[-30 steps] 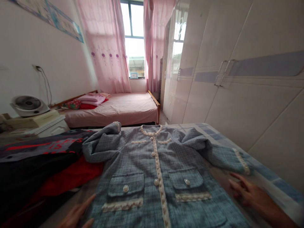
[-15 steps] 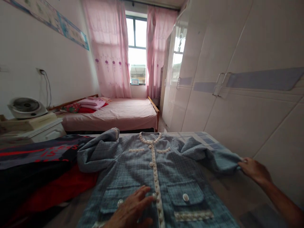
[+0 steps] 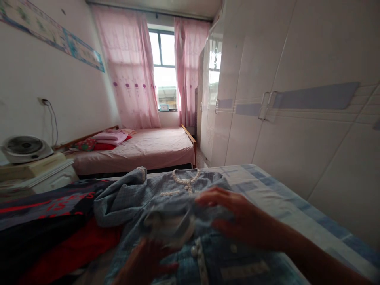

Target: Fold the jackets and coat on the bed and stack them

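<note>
A blue-grey checked jacket (image 3: 160,198) with white braided trim and round buttons lies front up before me. Its sleeve on my right is now folded inward over the chest, and the loose cuff (image 3: 181,233) is smeared by motion. My right hand (image 3: 231,213) is over the jacket's chest with the sleeve between thumb and fingers; blur hides the exact grip. Low at the front, my left hand (image 3: 145,257) lies by the cuff over the jacket, thumb apart from the fingers. The other sleeve (image 3: 115,198) is bent up on the left.
Dark and red clothes (image 3: 59,206) lie left of the jacket. A blue-and-white checked sheet (image 3: 285,202) covers the surface on the right. Beyond stand a pink bed (image 3: 154,146), a fan (image 3: 26,146) on a cabinet, and white wardrobes (image 3: 297,142) along the right.
My right hand has swung left from the far right, bringing the jacket's sleeve in over its front. My left hand has shifted slightly down and left. The camera view has moved a little.
</note>
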### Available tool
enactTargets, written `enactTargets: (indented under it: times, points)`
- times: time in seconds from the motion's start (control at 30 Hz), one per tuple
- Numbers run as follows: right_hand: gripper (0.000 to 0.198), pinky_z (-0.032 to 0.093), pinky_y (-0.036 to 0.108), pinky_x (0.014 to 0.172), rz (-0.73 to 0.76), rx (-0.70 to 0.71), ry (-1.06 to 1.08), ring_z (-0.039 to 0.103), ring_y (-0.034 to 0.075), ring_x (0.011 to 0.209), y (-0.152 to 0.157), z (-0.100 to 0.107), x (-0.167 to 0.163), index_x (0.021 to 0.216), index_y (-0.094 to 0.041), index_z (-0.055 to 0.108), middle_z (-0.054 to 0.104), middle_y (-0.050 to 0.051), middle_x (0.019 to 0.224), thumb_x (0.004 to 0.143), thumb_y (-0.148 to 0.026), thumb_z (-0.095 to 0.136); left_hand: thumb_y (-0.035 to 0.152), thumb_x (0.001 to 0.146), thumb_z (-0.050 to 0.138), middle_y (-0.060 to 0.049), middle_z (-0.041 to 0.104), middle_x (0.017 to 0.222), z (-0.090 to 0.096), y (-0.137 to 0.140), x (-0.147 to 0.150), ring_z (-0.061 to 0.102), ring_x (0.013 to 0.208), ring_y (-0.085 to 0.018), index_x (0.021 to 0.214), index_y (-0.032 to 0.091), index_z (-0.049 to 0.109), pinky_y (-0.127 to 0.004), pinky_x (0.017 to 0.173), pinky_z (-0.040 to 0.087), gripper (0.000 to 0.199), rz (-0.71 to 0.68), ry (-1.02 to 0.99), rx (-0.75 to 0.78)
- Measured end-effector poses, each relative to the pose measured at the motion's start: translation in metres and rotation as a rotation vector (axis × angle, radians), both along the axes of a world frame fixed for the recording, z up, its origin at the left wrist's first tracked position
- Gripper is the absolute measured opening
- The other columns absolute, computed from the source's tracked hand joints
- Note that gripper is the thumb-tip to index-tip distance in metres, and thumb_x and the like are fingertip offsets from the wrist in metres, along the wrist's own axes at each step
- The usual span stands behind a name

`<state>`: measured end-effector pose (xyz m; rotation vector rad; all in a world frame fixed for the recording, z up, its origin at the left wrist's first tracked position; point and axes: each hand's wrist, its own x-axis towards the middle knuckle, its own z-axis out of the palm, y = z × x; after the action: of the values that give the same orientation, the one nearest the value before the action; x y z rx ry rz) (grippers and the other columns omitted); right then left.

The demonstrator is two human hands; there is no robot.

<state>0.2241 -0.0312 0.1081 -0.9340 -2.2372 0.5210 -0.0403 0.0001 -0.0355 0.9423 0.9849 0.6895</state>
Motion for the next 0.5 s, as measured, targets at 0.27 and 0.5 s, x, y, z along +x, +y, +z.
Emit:
enactTargets:
  times: [0.27,0.5]
  points:
    - [0.043,0.038,0.038,0.1,-0.732,-0.086,-0.366,0.05,0.023,0.117,0.034,-0.126,0.08,0.118,-0.017,0.055,0.055,0.011,0.124,0.076,-0.015,0.044,0.055,0.063,0.06,-0.007,0.068,0.112,-0.027,0.005,-0.035,0.058,0.111,-0.031,0.11,0.02,0.063,-0.042,0.093,0.047,0.059,0.067,0.463,0.371]
    - [0.05,0.036,0.028,0.101,-0.774,-0.198,-0.357,0.053,0.016,0.114,0.051,-0.148,0.119,0.116,-0.015,0.058,0.06,0.008,0.122,0.072,-0.012,0.034,0.031,0.068,0.045,-0.004,0.073,0.087,-0.021,0.001,-0.032,0.069,0.084,-0.023,0.113,0.016,0.062,-0.034,0.078,0.054,0.05,-0.064,0.312,0.349]
